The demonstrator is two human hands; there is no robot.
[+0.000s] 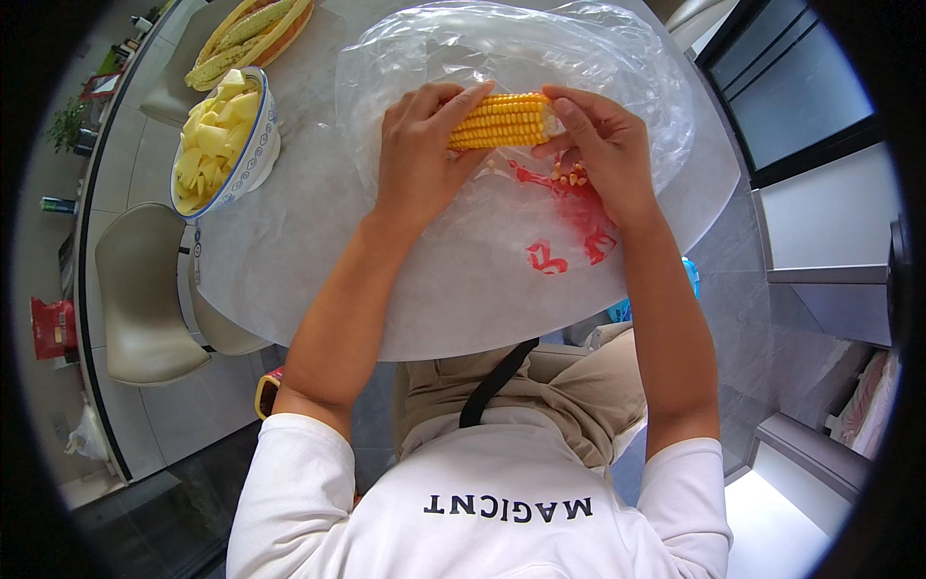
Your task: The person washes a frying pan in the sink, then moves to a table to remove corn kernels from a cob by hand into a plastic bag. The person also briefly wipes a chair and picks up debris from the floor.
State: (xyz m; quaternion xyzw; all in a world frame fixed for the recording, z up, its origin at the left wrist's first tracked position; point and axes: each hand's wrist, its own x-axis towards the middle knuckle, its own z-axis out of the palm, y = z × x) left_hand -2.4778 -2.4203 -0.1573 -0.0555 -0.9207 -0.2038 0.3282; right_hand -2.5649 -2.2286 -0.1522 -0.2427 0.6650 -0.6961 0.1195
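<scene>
Both hands are on a yellow corn cob (499,121), held level above a clear plastic bag. My left hand (427,145) grips its left end, thumb along the near side. At the right end, the fingers and thumb of my right hand (604,145) close about the tip, where a pale stretch of bare cob shows. Several loose corn kernels (570,175) lie under my right hand on the red-printed part of the plastic bag (448,65). My right palm is partly hidden from view.
A blue-rimmed bowl (249,166) heaped with pale yellow cut pieces stands on the left of the grey table (311,289). Behind it, a woven basket (278,43) holds corn cobs (253,25). A beige chair (148,297) is beyond the table's left edge.
</scene>
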